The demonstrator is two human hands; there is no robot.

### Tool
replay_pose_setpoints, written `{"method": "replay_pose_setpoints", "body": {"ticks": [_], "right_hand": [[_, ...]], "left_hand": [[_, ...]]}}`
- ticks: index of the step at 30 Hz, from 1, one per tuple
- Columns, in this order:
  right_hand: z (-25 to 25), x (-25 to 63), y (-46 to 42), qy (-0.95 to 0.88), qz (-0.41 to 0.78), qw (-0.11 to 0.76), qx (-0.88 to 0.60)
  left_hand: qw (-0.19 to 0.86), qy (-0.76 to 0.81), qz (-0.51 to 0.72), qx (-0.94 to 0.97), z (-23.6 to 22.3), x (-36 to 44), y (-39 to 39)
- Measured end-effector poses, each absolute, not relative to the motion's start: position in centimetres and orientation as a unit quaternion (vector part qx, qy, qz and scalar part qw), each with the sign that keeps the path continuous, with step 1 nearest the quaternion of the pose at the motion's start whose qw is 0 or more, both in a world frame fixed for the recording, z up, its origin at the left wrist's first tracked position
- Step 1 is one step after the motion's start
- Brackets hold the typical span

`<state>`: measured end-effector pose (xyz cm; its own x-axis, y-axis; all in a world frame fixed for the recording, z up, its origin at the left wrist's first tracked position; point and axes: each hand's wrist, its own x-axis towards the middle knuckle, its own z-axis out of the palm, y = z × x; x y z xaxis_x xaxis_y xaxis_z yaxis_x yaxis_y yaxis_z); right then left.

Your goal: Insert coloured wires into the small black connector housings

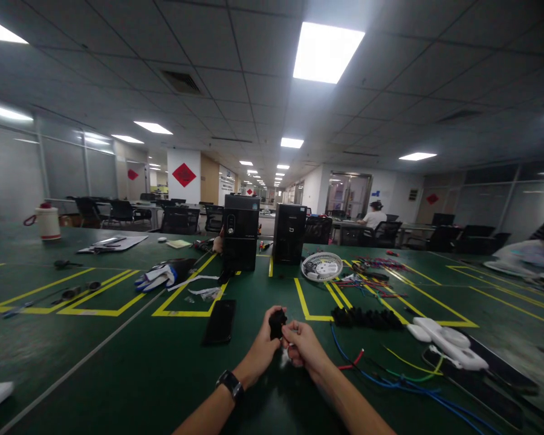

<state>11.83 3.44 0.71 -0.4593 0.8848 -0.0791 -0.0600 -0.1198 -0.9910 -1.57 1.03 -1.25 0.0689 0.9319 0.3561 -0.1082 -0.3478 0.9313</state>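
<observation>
Above the green table, my left hand (263,347) grips a small dark black part (278,322) whose exact kind I cannot make out. Thumb and fingers of my right hand (304,345) are pinched together against its lower right side. Whatever lies between those right fingertips is too small to name. A black phone (219,322) lies flat to the left of my hands. To the right sits a row of black spiky pieces (367,318), with blue wires (381,382) and a short red wire (356,360) nearer to me.
Two black computer towers (241,235) (289,234) stand ahead. A white basket (321,267), wire bundles (381,266), white devices (453,344), gloves (163,275) and a white jug (48,222) surround the work spot. Another person's hand (218,243) shows beside the left tower; another person (537,248) is at far right.
</observation>
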Motion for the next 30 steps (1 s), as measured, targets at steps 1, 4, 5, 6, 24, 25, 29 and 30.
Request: {"method": "replay_pose_setpoints", "body": {"ticks": [1, 4, 5, 6, 24, 25, 29, 30], "right_hand": [[0.7, 12.0, 3.4, -0.549, 0.656, 0.354, -0.378], [0.6, 12.7, 3.4, -0.535, 0.661, 0.336, -0.404], [0.5, 12.9, 3.4, -0.531, 0.661, 0.333, -0.411], [0.4, 13.1, 3.5, -0.528, 0.662, 0.331, -0.416], [2.7, 12.5, 1.0, -0.827, 0.200, 0.373, -0.371], [2.0, 12.4, 0.9, -0.833, 0.191, 0.364, -0.370], [0.0, 11.8, 0.5, -0.853, 0.178, 0.313, -0.378], [0.2, 11.4, 0.5, -0.844, 0.185, 0.319, -0.388]], "left_hand": [[0.432, 0.358, 0.579, 0.592, -1.3, -1.6, 0.9], [0.400, 0.360, 0.564, 0.626, -1.3, -1.7, 0.4], [0.396, 0.362, 0.558, 0.633, -1.3, -1.6, 0.1], [0.394, 0.363, 0.553, 0.638, -1.3, -1.6, -0.1], [0.266, 0.461, 0.739, 0.413, 1.8, -0.8, 1.3], [0.275, 0.443, 0.785, 0.335, 2.5, -1.8, 1.7], [0.276, 0.370, 0.883, 0.089, 5.8, -7.9, 2.2], [0.281, 0.349, 0.890, 0.088, 6.5, -9.0, 2.0]]}}
